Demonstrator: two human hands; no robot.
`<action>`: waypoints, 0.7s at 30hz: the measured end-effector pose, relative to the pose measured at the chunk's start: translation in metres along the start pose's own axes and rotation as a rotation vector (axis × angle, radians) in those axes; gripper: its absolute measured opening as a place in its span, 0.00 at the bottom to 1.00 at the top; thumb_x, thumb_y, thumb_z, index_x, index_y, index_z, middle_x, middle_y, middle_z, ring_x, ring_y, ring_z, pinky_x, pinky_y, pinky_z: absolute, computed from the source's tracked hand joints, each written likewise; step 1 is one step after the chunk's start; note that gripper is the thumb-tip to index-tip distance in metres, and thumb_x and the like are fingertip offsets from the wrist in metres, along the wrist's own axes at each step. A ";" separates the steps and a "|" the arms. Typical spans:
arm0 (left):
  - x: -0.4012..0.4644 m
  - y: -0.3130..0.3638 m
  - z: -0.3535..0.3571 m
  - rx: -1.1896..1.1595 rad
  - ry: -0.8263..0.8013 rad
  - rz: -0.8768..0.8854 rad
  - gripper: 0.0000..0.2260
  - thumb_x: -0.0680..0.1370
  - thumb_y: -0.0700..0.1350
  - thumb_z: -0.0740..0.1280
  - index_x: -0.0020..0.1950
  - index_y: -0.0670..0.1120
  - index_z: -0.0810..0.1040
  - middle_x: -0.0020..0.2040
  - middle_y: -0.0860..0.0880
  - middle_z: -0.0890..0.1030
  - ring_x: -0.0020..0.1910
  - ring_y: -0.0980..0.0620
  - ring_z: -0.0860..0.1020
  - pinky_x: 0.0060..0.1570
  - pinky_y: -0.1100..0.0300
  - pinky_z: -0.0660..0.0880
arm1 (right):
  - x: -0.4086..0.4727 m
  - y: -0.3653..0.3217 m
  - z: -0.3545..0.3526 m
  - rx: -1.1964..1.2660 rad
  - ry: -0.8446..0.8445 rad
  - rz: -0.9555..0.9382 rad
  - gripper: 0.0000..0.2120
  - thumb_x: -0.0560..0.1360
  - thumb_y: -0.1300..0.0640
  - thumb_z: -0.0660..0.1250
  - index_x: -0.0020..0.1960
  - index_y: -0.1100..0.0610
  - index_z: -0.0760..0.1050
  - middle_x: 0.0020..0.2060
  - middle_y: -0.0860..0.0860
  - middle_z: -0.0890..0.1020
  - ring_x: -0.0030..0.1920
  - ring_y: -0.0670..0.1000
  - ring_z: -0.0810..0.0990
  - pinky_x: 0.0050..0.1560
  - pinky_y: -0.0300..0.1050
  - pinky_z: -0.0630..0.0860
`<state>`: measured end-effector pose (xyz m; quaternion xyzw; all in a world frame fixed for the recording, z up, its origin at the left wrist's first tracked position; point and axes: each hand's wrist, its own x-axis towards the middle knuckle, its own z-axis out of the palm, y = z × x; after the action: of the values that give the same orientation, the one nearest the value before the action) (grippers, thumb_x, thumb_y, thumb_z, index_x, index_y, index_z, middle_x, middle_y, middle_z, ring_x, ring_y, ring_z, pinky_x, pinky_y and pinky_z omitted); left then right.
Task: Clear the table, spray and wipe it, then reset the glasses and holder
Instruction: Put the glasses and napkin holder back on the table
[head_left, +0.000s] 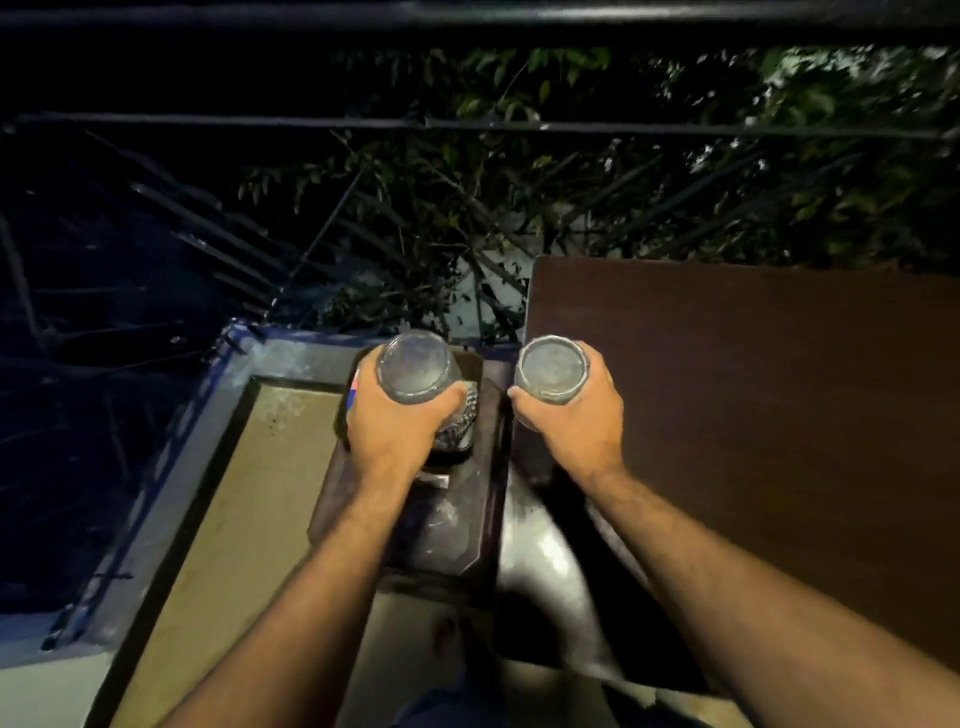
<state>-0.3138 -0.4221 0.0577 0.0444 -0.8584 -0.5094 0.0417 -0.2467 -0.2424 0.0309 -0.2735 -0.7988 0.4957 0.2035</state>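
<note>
My left hand (392, 415) grips a clear glass (413, 369), seen from above as a round disc. My right hand (576, 415) grips a second, slightly smaller glass (551, 368) at the same height. Both glasses are held over the gap left of the brown wooden table (753, 415). Under the left glass sits a dark tray (467, 530) on a stool or chair, holding a textured dark object (460, 423) and something with a red and blue label (353, 392), mostly hidden by my hand.
A beige floor strip (244, 493) with a grey ledge runs along the left. Black metal railing (467, 124) and leafy branches (519, 182) lie beyond in the dark. My foot (449, 634) shows on the floor below the tray.
</note>
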 end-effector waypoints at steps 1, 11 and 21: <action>-0.007 0.005 0.008 0.003 -0.004 0.002 0.36 0.55 0.62 0.78 0.61 0.60 0.73 0.47 0.65 0.78 0.49 0.62 0.77 0.51 0.68 0.72 | 0.005 0.003 -0.013 -0.003 -0.001 -0.005 0.36 0.60 0.45 0.83 0.64 0.45 0.72 0.58 0.42 0.79 0.58 0.43 0.78 0.56 0.33 0.70; -0.100 0.070 0.133 0.025 -0.086 -0.006 0.37 0.54 0.63 0.79 0.61 0.62 0.71 0.47 0.64 0.76 0.49 0.59 0.76 0.46 0.68 0.68 | 0.043 0.075 -0.175 -0.007 0.008 0.046 0.38 0.60 0.45 0.83 0.66 0.46 0.72 0.58 0.41 0.79 0.57 0.43 0.77 0.54 0.34 0.70; -0.175 0.100 0.253 0.015 -0.197 -0.080 0.39 0.53 0.64 0.79 0.62 0.65 0.70 0.47 0.66 0.78 0.52 0.57 0.77 0.48 0.65 0.70 | 0.073 0.171 -0.305 -0.079 0.068 0.128 0.41 0.59 0.43 0.83 0.68 0.45 0.70 0.61 0.43 0.80 0.60 0.45 0.78 0.58 0.38 0.74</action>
<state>-0.1730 -0.1329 0.0203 0.0287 -0.8596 -0.5061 -0.0637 -0.0804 0.0728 0.0099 -0.3487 -0.7913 0.4661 0.1873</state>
